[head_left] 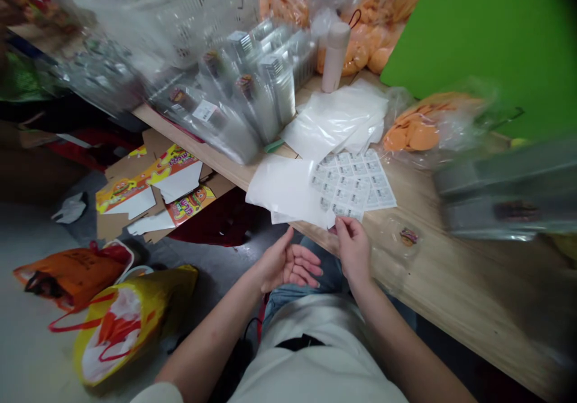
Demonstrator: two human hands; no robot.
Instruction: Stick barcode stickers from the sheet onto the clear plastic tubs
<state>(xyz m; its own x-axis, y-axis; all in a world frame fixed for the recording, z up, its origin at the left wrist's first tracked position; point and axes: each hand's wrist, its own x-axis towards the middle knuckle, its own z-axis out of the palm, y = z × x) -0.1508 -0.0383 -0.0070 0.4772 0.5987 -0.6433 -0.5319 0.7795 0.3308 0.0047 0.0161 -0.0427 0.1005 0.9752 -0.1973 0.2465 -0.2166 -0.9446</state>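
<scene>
Our right hand [354, 250] is the nearer one. Its fingertips pinch the near corner of the label sheet [356, 184], which lies flat on the counter [451, 283] just ahead of that hand, at the edge. The sheet's long axis seems to run crosswise to our forearms, its right end angled slightly away. Our left hand [288, 265] hovers just beside the right, below the counter edge, palm up, fingers loosely spread, holding nothing.

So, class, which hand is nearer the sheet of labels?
Right. The right hand touches the label sheet at its near edge; the left hand lies open to the lower left, not touching it.
</scene>
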